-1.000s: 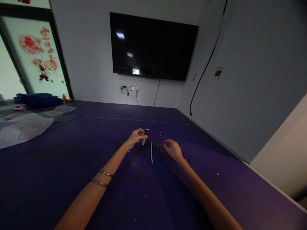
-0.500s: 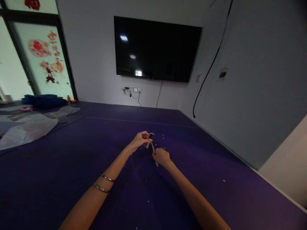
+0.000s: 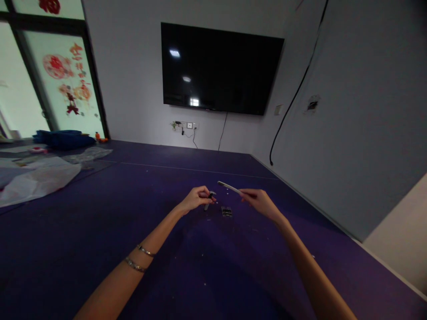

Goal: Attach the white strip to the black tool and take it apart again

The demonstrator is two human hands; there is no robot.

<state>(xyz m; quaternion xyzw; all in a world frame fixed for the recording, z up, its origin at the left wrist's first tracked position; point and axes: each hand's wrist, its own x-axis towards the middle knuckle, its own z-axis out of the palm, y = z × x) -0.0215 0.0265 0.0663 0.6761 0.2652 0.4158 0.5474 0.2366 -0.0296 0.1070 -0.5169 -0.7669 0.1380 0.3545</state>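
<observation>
My left hand (image 3: 196, 198) pinches a small razor-like tool (image 3: 207, 206) with a silvery crosspiece at its top, a dark neck and a pale lower handle. The fingers cover part of it. Off to the right, my right hand (image 3: 262, 203) grips one end of a slim pale stick (image 3: 230, 187). Its darker far tip points left, above and apart from the left hand; whether it is a brush is too small to tell. Between and below the hands, a small flat clear-and-dark pack (image 3: 227, 211) lies on the purple floor surface (image 3: 187, 275).
White specks dot the surface. At the left lie a crumpled translucent sheet (image 3: 43, 180) and a dark blue cloth bundle (image 3: 65, 138). A wall-mounted television (image 3: 222, 69) hangs ahead, above sockets (image 3: 189, 126). A black cable (image 3: 290, 106) dangles down the right wall.
My right hand has moved right and up with the pale stick, away from the left hand's tool. The flat pack now shows fully. My left hand has stayed nearly in place.
</observation>
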